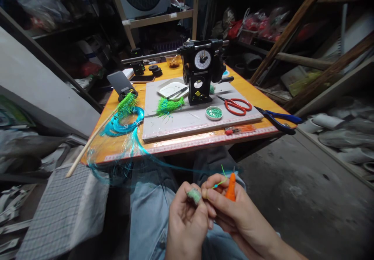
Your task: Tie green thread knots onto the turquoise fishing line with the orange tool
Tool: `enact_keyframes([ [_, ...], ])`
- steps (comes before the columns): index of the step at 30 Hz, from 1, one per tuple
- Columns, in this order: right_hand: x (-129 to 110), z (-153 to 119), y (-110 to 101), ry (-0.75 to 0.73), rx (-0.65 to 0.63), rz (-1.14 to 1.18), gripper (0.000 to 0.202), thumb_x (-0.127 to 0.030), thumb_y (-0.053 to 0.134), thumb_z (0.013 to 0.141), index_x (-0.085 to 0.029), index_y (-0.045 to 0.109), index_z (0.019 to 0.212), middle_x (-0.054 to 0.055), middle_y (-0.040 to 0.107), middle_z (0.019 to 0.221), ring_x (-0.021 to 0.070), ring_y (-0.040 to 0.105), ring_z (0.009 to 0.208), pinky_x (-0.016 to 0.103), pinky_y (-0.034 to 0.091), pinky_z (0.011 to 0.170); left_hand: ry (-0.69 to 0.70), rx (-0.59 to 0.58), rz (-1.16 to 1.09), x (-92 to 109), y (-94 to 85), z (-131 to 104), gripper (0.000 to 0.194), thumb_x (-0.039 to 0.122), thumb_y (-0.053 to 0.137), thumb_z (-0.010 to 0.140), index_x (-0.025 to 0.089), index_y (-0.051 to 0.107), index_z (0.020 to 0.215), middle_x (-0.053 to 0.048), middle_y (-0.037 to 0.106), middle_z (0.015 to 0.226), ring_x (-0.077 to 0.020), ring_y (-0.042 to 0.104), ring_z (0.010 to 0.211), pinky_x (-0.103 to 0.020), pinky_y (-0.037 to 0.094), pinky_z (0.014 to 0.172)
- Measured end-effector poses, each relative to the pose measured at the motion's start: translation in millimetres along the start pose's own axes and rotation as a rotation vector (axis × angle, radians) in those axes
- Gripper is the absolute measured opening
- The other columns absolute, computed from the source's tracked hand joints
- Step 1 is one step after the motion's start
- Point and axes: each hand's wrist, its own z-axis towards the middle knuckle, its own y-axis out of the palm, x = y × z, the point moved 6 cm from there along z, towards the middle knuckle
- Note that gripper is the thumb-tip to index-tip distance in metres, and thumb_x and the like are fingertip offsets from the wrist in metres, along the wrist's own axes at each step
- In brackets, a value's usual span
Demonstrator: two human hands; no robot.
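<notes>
I have two hands at the bottom centre of the frame, both busy. My left hand (188, 217) pinches one pale green fuzzy piece (193, 195) between thumb and fingers. My right hand (233, 209) grasps one orange tapered tool (231, 188), thin tip up, and pinches one bright green strand (223, 170) bearing a blue bead (216, 186).

Mid-frame I count one black dial-faced machine (200, 79), one pair of red-handled scissors (238, 106), one pair of blue-handled pliers (282, 120) and one round dish (214, 119) of green beads, too many to count. Green tufts make two clusters: one on the grey board (181, 125), one at the upper end of a wooden stick (90, 147) at left, just beside one coil of blue line (109, 129).

The board lies on an orange-yellow table (248, 90), with ruler-marked tape along its front edge. Cluttered shelves fill the dim room at upper left and upper right; bare grey floor (277, 190) spreads at lower right.
</notes>
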Motion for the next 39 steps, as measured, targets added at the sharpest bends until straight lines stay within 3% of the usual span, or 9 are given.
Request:
enact_keyframes([
  [4, 0.8, 1.0, 0.0, -0.020, -0.010, 0.019, 0.027, -0.032, 0.080, 0.075, -0.017, 0.058, 0.080, -0.005, 0.058, 0.053, 0.0070, 0.055, 0.046, 0.014, 0.036, 0.044, -0.003, 0.013, -0.009, -1.0, -1.7, -0.1, 0.027, 0.032, 0.080, 0.073, 0.016, 0.059, 0.064, 0.003, 0.060, 0.057, -0.0046, 0.048, 0.047, -0.013, 0.040, 0.046],
  [13, -0.9, 1.9, 2.3, -0.064, -0.022, 0.036, 0.022, -0.029, 0.079, 0.076, -0.017, 0.061, 0.079, -0.004, 0.059, 0.054, 0.0069, 0.057, 0.047, 0.014, 0.038, 0.045, -0.005, 0.046, 0.027, -4.1, -4.7, 0.3, 0.031, 0.035, 0.080, 0.071, 0.016, 0.058, 0.063, 0.003, 0.059, 0.055, -0.0044, 0.047, 0.044, -0.012, 0.039, 0.044],
  [17, -4.9, 1.2, -5.1, -0.121, 0.034, -0.070, 0.020, -0.030, 0.080, 0.074, -0.018, 0.064, 0.078, -0.003, 0.060, 0.055, 0.0075, 0.055, 0.047, 0.016, 0.037, 0.044, -0.009, 0.086, 0.191, 3.7, -4.8, -3.6, 0.027, 0.037, 0.077, 0.074, 0.016, 0.061, 0.067, 0.002, 0.060, 0.061, -0.0066, 0.049, 0.051, -0.014, 0.040, 0.049],
  [22, -10.6, 1.0, -15.9, -0.222, 0.076, -0.216, 0.015, -0.030, 0.079, 0.074, -0.020, 0.068, 0.077, -0.004, 0.055, 0.065, 0.0014, 0.033, 0.042, 0.016, 0.022, 0.039, 0.280, 0.160, 0.691, 30.0, -8.6, -8.3, 0.010, 0.021, 0.069, 0.080, 0.022, 0.069, 0.070, 0.002, 0.062, 0.068, -0.0142, 0.055, 0.068, -0.022, 0.042, 0.064],
  [25, -8.3, 2.4, -14.8, -0.231, 0.023, -0.233, 0.012, -0.029, 0.078, 0.076, -0.021, 0.068, 0.075, -0.004, 0.054, 0.079, 0.0003, 0.033, 0.044, 0.017, 0.019, 0.038, 0.526, 0.182, 0.920, 45.1, -6.6, -13.6, 0.016, 0.012, 0.072, 0.075, 0.028, 0.073, 0.071, 0.003, 0.063, 0.069, -0.0173, 0.052, 0.073, -0.027, 0.038, 0.072],
  [27, -5.5, 3.4, -13.2, -0.211, -0.011, -0.240, 0.011, -0.029, 0.077, 0.077, -0.022, 0.068, 0.076, -0.004, 0.053, 0.083, -0.0004, 0.032, 0.043, 0.017, 0.017, 0.037, 0.606, 0.219, 1.001, 49.4, -7.9, -16.9, 0.018, 0.012, 0.074, 0.072, 0.030, 0.075, 0.072, 0.002, 0.064, 0.073, -0.0196, 0.052, 0.080, -0.030, 0.035, 0.079],
  [30, -5.2, 3.7, -13.2, -0.197, -0.020, -0.276, 0.009, -0.029, 0.073, 0.080, -0.023, 0.068, 0.078, -0.004, 0.054, 0.085, -0.0006, 0.030, 0.042, 0.017, 0.018, 0.037, 0.504, 0.228, 0.901, 42.3, -16.6, -16.1, 0.022, 0.015, 0.074, 0.071, 0.032, 0.075, 0.085, 0.001, 0.065, 0.088, -0.0188, 0.056, 0.081, -0.031, 0.036, 0.083],
  [33, -13.5, 2.2, -15.0, -0.268, 0.018, -0.394, 0.006, -0.028, 0.073, 0.081, -0.023, 0.069, 0.079, -0.002, 0.056, 0.088, 0.0040, 0.044, 0.055, 0.017, 0.031, 0.045, 0.325, 0.200, 0.712, 28.4, -25.1, -13.0, 0.032, 0.014, 0.070, 0.073, 0.031, 0.070, 0.099, 0.004, 0.064, 0.080, -0.0128, 0.056, 0.066, -0.025, 0.042, 0.074],
  [39, -19.7, -0.5, -10.5, -0.332, 0.022, -0.537, 0.006, -0.029, 0.071, 0.082, -0.023, 0.069, 0.079, 0.000, 0.058, 0.087, 0.0126, 0.055, 0.078, 0.020, 0.043, 0.067, 0.391, 0.194, 0.750, 32.3, -22.3, -11.2, 0.017, 0.007, 0.063, 0.072, 0.023, 0.062, 0.065, 0.004, 0.054, 0.069, -0.0120, 0.050, 0.063, -0.020, 0.040, 0.060],
])
